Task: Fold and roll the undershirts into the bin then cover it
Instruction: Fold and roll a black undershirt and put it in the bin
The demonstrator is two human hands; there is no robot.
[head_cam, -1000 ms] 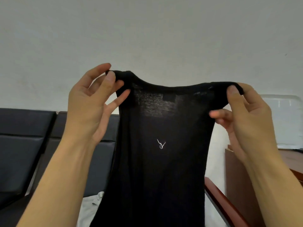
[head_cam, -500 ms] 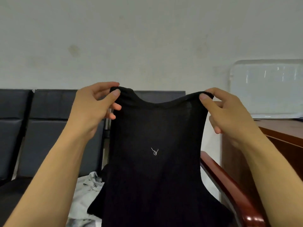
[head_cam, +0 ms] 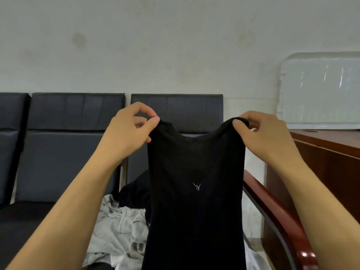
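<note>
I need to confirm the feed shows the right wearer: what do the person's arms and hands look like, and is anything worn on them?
Both forearms are bare as far as the frame shows: no sleeves in view. The left hand and right hand wear no gloves, and no rings, watch or wristband are visible. Nails are short and unpainted.

The black undershirt [head_cam: 195, 191] hangs upright in the center of the frame, its upper corners raised and its body reaching the lower edge. A small white thread [head_cam: 197, 186] lies on its front. A pale grey undershirt [head_cam: 118, 230] lies crumpled at lower center-left. A clear bin [head_cam: 319, 90] stands at upper right.
</note>
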